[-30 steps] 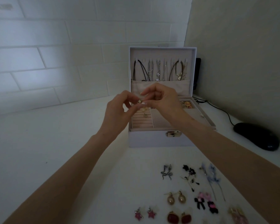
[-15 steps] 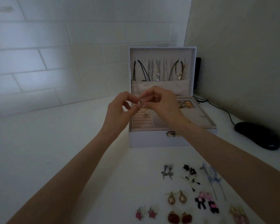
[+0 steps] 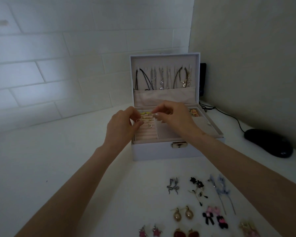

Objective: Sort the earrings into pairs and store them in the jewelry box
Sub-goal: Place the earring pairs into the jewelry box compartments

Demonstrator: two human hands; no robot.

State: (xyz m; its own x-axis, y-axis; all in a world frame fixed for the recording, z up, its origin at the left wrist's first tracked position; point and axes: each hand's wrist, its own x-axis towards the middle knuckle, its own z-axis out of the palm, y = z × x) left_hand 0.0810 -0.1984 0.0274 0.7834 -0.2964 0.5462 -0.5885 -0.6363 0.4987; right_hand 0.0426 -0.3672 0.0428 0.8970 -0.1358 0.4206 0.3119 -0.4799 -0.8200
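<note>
- While both hands were held over the open jewelry box [image 3: 152, 151], a small earring [image 3: 138, 120] was pinched by the left hand [image 3: 121, 129] just above the padded rows [image 3: 146, 134].
- The right hand [image 3: 176, 117] was seen with curled fingers close by; whether anything was held in it could not be told.
- The other earrings [image 3: 182, 215] were laid in pairs on the counter [image 3: 58, 159], near the front of the box.

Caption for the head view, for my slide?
Left hand pinches a small earring beside the right hand over the open jewelry box; sorted pairs lie on the white table.
</note>
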